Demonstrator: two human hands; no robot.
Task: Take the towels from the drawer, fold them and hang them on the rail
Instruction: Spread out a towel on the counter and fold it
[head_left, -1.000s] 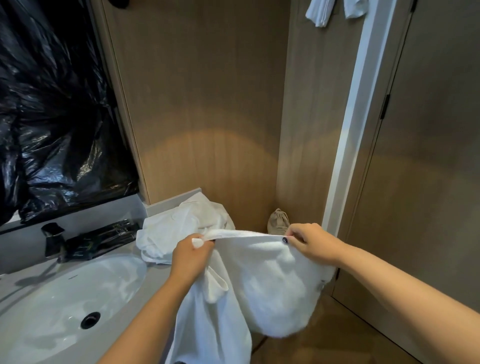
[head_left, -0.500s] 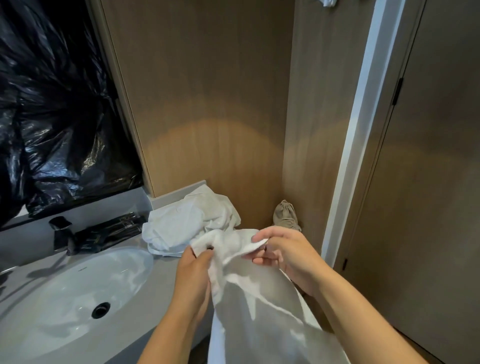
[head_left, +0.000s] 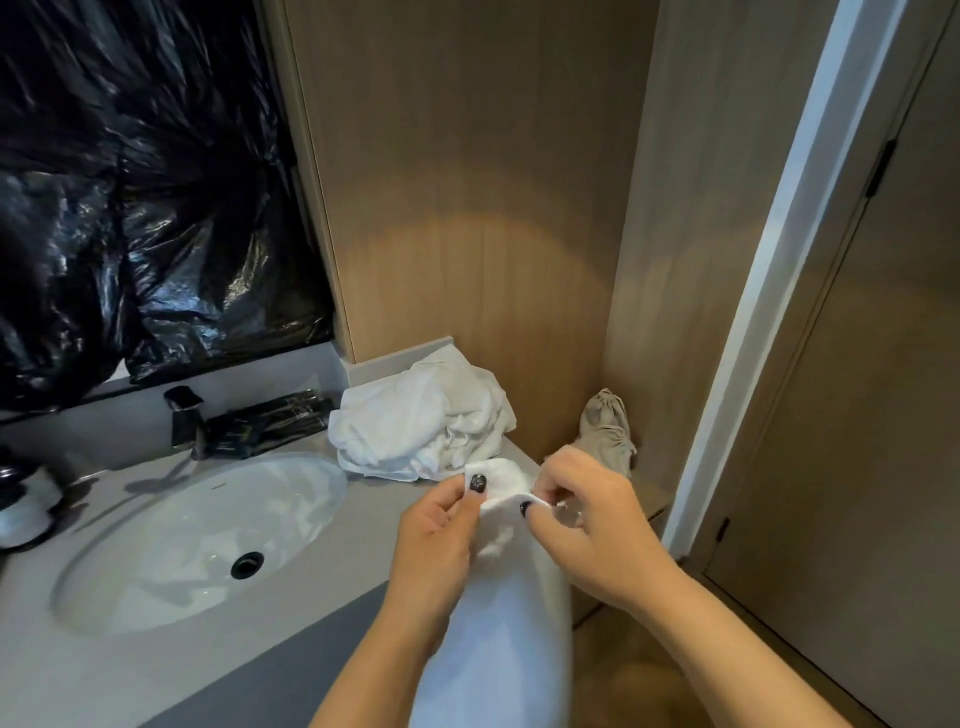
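A white towel (head_left: 504, 618) hangs folded lengthwise between my hands, in front of the counter's right end. My left hand (head_left: 434, 540) pinches its top edge with thumb on the cloth. My right hand (head_left: 587, 519) grips the same top edge right beside it, the two hands nearly touching. A crumpled pile of white towels (head_left: 421, 426) lies on the grey counter (head_left: 374, 514) behind my hands, against the wood wall. No rail and no drawer are in view.
A white oval sink (head_left: 197, 540) with a black drain sits at left, a dark tap (head_left: 184, 421) behind it. Black plastic sheeting (head_left: 130, 208) covers the mirror. A beige drawstring bag (head_left: 608, 431) stands in the corner. A door (head_left: 857, 415) is at right.
My hands came together from wide apart, bringing the towel's top corners to meet, so the towel now hangs narrower. The view tilted down and the hung towels at the top left the frame.
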